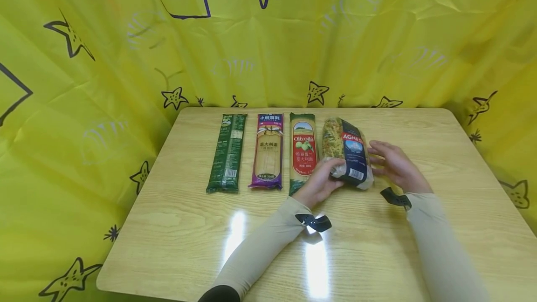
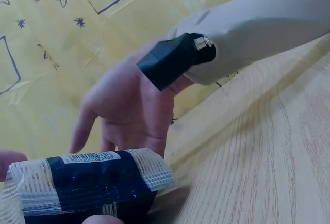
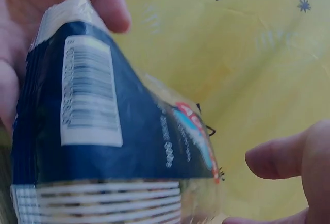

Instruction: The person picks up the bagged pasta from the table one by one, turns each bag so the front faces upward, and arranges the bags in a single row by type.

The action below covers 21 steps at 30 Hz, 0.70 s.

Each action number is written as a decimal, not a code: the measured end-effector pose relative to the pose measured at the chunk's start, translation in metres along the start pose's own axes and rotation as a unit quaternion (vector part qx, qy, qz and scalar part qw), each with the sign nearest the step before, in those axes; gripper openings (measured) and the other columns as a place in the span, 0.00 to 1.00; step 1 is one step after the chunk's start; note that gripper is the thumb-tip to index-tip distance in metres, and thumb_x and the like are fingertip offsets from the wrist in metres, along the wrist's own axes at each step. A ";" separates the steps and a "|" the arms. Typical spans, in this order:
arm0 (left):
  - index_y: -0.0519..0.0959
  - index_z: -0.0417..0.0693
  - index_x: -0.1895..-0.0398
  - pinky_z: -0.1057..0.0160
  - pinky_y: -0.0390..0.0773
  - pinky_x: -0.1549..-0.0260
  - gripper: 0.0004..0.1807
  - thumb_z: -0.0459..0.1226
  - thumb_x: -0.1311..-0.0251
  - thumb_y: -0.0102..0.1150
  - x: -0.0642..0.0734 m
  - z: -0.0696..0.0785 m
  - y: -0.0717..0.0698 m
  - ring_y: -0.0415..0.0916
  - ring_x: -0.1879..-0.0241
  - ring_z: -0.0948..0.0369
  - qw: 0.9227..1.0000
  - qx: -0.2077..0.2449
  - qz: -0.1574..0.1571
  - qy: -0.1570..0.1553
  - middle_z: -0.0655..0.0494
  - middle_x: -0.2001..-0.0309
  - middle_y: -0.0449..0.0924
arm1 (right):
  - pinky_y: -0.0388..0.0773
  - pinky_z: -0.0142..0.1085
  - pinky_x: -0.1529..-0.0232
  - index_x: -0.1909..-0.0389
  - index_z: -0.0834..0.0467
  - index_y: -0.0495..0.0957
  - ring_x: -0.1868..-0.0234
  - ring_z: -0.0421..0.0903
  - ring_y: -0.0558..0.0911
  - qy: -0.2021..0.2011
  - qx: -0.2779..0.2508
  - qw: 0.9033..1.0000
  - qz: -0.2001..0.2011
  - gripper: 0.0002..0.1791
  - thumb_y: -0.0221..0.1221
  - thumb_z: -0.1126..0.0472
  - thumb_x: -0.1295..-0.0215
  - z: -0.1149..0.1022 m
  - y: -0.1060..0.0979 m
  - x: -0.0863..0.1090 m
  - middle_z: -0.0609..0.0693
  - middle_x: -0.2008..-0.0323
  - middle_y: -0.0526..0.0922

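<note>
A clear bag of multicoloured pasta point(image 1: 333, 136) with a dark blue AGNESI label lies at the right end of a row of packets, its near end slightly raised. My left hand point(image 1: 320, 183) grips the bag's near left corner, the thumb on the near end. In the right wrist view, that left hand point(image 3: 105, 2) holds the end beside the barcode. My right hand point(image 1: 394, 164) is to the right of the bag, its fingers loosely extended with the tips close to the bag's side. In the left wrist view, the right hand point(image 2: 134, 100) stands behind the bag with nothing in it.
Left of the bag lie a red and green Olivoilà spaghetti packet point(image 1: 303, 148), a purple-edged pasta packet point(image 1: 268, 153) and a dark green packet point(image 1: 227, 153), all lengthwise. The wooden table point(image 1: 176, 227) ends at a yellow star-printed curtain point(image 1: 277, 59).
</note>
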<state>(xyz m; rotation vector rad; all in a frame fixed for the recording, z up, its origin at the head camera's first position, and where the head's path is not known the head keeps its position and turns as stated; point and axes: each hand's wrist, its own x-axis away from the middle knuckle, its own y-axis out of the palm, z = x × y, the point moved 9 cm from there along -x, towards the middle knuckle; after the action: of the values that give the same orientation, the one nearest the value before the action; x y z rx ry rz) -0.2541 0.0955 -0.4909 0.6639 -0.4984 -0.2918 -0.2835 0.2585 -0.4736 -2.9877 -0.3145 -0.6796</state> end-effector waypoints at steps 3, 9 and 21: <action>0.75 0.48 0.50 0.43 0.65 0.24 0.10 0.33 0.33 0.52 -0.001 0.001 0.002 0.68 0.31 0.47 1.000 0.001 -0.009 -0.001 0.51 0.44 0.74 | 0.81 0.29 0.49 0.17 0.62 0.33 0.38 0.43 0.69 0.003 0.005 1.000 -0.015 0.46 0.40 0.38 0.19 0.004 0.002 -0.001 0.65 0.20 0.48; 0.69 0.40 0.37 0.43 0.59 0.21 0.21 0.35 0.32 0.49 -0.001 0.002 0.003 0.60 0.24 0.42 1.000 0.019 -0.014 -0.010 0.43 0.33 0.68 | 0.83 0.32 0.49 0.16 0.59 0.39 0.43 0.40 0.73 0.002 -0.013 0.999 -0.034 0.44 0.41 0.37 0.19 0.008 0.005 -0.005 0.68 0.18 0.40; 0.62 0.40 0.27 0.47 0.58 0.20 0.31 0.38 0.31 0.52 -0.001 -0.002 0.002 0.58 0.22 0.40 0.996 0.085 -0.006 -0.039 0.37 0.28 0.63 | 0.86 0.30 0.51 0.26 0.53 0.54 0.55 0.37 0.86 0.000 -0.160 0.982 -0.098 0.27 0.42 0.44 0.17 0.003 0.028 -0.003 0.42 0.57 0.87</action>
<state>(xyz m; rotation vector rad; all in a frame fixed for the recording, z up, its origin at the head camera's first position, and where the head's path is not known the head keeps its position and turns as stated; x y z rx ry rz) -0.2533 0.0988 -0.4912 0.8242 -0.5981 -0.2892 -0.2789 0.2305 -0.4777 -3.2911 -0.5543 -0.8182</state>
